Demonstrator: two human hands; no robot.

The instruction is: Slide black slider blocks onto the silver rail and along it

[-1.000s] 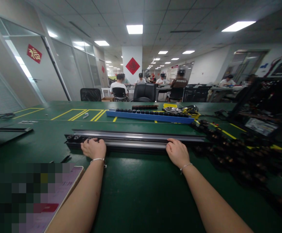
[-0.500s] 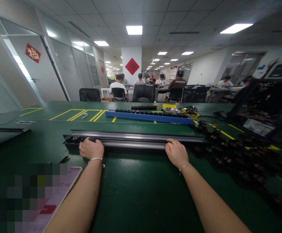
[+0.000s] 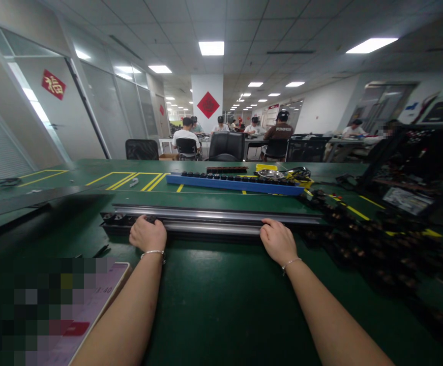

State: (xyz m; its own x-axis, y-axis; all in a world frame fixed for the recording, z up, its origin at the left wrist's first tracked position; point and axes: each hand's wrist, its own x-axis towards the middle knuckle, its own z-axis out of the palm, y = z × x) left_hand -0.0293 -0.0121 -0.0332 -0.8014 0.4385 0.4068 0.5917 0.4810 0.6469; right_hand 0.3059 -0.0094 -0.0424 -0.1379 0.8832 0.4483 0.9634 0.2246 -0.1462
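Observation:
A long dark metal rail (image 3: 213,227) with a shiny channel lies crosswise on the green table (image 3: 213,300). Small round black parts (image 3: 119,217) sit in its left end. My left hand (image 3: 148,234) is closed over the rail near those parts, its fingertips partly hidden. Toward the right part of the rail, my right hand (image 3: 279,240) grips the front edge, thumb and fingers on the metal. Another shiny rail (image 3: 221,213) runs parallel just behind.
A blue strip (image 3: 232,185) holding several black parts lies farther back, near a metal dish (image 3: 270,174). Many dark parts (image 3: 374,249) are heaped at the right. A phone (image 3: 102,290) lies front left. People sit at tables in the background.
My left hand has shifted slightly right along the rail. At the far left, a dark flat panel now reaches farther over the table. My right hand has stayed in place.

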